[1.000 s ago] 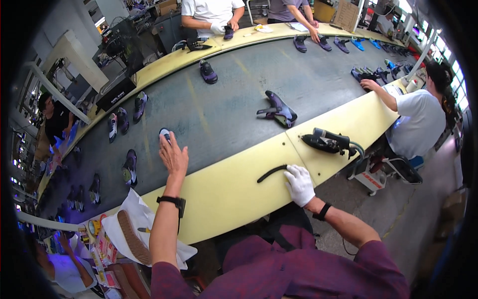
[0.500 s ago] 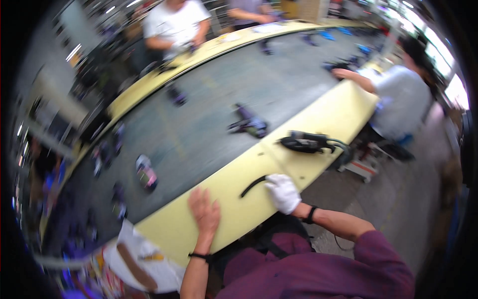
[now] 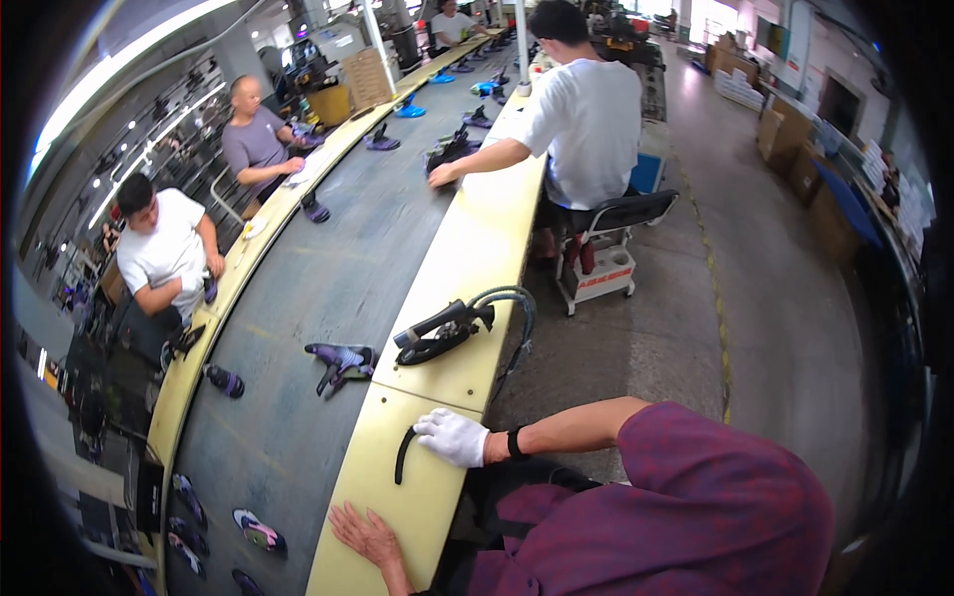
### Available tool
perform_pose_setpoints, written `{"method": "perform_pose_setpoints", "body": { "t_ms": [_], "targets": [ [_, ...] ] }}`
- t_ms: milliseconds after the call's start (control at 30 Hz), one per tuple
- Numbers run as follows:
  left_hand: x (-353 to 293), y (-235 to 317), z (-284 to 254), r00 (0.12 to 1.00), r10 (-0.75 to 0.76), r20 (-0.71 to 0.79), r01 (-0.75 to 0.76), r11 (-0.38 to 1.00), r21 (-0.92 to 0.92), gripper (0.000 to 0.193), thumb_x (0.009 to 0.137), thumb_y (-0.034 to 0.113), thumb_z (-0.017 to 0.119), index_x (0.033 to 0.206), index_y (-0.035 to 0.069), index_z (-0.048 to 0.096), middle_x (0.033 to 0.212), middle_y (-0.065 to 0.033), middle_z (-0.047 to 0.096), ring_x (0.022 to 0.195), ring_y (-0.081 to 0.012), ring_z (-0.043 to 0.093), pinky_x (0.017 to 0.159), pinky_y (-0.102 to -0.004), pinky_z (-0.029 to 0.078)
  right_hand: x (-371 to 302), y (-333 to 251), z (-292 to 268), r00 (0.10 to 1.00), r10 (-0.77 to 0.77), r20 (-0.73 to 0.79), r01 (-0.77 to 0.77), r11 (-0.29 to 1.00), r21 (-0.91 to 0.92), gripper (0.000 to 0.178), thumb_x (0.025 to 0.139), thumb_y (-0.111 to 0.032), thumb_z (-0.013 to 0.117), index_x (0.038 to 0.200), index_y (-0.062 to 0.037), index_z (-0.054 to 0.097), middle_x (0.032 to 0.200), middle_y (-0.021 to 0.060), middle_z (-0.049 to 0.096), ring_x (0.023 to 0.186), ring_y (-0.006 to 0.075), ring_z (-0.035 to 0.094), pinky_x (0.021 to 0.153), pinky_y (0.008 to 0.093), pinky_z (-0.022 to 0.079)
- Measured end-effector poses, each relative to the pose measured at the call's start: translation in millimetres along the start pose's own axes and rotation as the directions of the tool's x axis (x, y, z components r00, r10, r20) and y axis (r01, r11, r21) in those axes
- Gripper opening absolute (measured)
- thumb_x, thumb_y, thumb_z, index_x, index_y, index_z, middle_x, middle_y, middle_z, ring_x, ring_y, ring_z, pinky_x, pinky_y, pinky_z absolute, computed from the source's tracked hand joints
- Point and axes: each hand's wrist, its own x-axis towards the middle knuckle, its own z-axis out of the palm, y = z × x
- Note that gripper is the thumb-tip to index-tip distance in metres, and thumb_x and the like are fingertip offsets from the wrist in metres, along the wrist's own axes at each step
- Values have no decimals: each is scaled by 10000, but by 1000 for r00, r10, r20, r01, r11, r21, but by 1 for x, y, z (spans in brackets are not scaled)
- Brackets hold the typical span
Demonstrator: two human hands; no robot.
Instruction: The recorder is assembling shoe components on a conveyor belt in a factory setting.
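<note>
My left hand (image 3: 368, 536) lies bare on the yellow bench ledge (image 3: 348, 492), palm down with its fingers spread. A white glove covers my right hand (image 3: 452, 437), which rests on the same ledge with curled fingers. From its fingertips extends a curved black strip (image 3: 401, 459), whose upper end is pinched there. Beyond the right hand, a black iron (image 3: 437, 338) with a hose lies on the ledge. On the grey conveyor belt (image 3: 288, 308) beside it is a purple and black shoe upper (image 3: 343, 366) with splayed straps.
Several shoes, including a pink and white one (image 3: 260, 531), are spread along the belt. At the right, a co-worker in a white shirt (image 3: 591, 129) sits on a chair (image 3: 636, 211) and reaches over the belt. Other people work along the far ledge (image 3: 268, 223).
My view has swung right and up, showing more of the aisle and the belt's far end. Both hands keep their places on the ledge, the black strip still at the glove.
</note>
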Motion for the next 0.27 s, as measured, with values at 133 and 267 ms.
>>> {"method": "perform_pose_setpoints", "body": {
  "t_ms": [133, 267],
  "targets": [
    [1, -1, 6, 1000, -1, 12, 1, 1000, 22, 613, 1071, 315, 589, 1595, 20, 471, 1733, -240, 351, 1633, -427, 277, 1333, -581, 195, -2, -2, 0, 1000, 0, -19, 0, 1000, -16, 223, 899, -148, 643, 1079, -30, 702, 1310, 186, 687, 1265, 367, 637, 1121, 488, 488],
    [-1, -24, 33, 999, -42, -2, 43, 999, 21, 678, 1072, 410, 598, 1628, 47, 463, 1755, -195, 347, 1646, -409, 261, 1321, -624, 179, 2, -5, 0, 1000, -18, -6, 18, 999, -42, 247, 882, -161, 673, 1091, -33, 708, 1342, 181, 686, 1330, 365, 618, 1160, 499, 466]
  ]
}}
